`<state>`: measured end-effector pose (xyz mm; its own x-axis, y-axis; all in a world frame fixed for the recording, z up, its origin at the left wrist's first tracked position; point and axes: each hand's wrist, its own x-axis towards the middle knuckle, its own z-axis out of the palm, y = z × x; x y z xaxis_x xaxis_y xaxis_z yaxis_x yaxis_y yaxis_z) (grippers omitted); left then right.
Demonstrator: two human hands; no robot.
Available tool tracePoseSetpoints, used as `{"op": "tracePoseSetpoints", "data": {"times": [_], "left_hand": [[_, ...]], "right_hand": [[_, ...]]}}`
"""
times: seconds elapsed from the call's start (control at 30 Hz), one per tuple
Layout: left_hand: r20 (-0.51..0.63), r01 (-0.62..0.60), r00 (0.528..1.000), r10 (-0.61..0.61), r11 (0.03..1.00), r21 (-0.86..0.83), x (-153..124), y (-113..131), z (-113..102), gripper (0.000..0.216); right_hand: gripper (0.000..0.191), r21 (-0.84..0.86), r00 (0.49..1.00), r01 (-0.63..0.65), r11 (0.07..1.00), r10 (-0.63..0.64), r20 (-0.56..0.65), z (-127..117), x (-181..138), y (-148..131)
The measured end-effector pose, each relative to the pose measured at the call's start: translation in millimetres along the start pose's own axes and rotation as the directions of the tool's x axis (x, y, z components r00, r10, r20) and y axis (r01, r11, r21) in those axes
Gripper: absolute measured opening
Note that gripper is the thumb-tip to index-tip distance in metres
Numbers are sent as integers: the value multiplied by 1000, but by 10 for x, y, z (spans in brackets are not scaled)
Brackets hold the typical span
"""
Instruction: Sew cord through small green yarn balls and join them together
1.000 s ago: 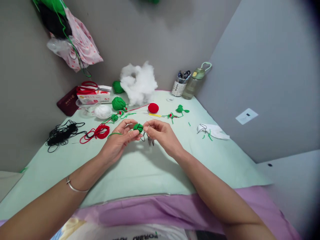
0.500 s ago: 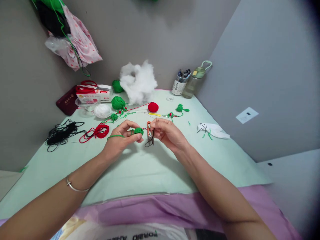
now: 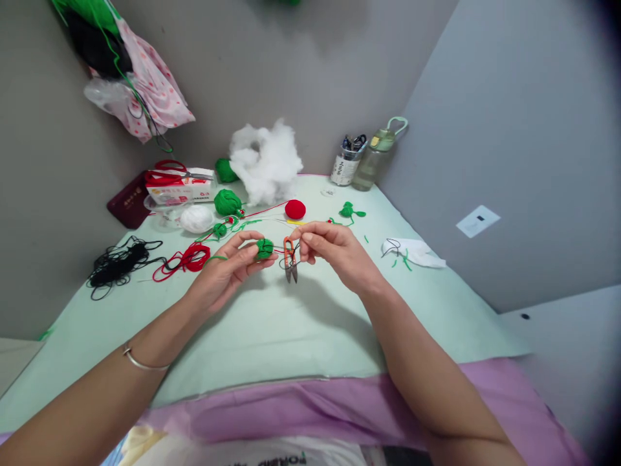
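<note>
Several left-hand fingers [image 3: 244, 257] hold a green ball [image 3: 264, 248].

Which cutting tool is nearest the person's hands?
The orange-handled snips, beside the right hand, blades pointing toward the person. The red-handled scissors lie farther off, on the box at back left.

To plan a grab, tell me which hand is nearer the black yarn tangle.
Left. The left hand is right of the black yarn tangle; the right hand, farther right.
</note>
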<state>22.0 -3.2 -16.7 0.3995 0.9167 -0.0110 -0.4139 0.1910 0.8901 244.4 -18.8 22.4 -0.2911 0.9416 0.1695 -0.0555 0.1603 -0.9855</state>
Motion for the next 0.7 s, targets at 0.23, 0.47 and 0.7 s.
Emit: {"op": "tracePoseSetpoints", "data": {"times": [0.23, 0.47, 0.7], "left_hand": [[-11, -35, 999, 35, 999, 21, 5, -4, -29, 23], [13, -55, 998, 54, 996, 68, -10, 3, -36, 24], [1, -58, 998, 58, 993, 100, -9, -2, -32, 28]], "right_hand": [[9, -263, 965, 136, 955, -187, -182, 129, -18, 48], [9, -504, 951, 218, 836, -298, -83, 250, -87, 100], [10, -578, 948, 232, 783, -314, -45, 289, -93, 154]]}}
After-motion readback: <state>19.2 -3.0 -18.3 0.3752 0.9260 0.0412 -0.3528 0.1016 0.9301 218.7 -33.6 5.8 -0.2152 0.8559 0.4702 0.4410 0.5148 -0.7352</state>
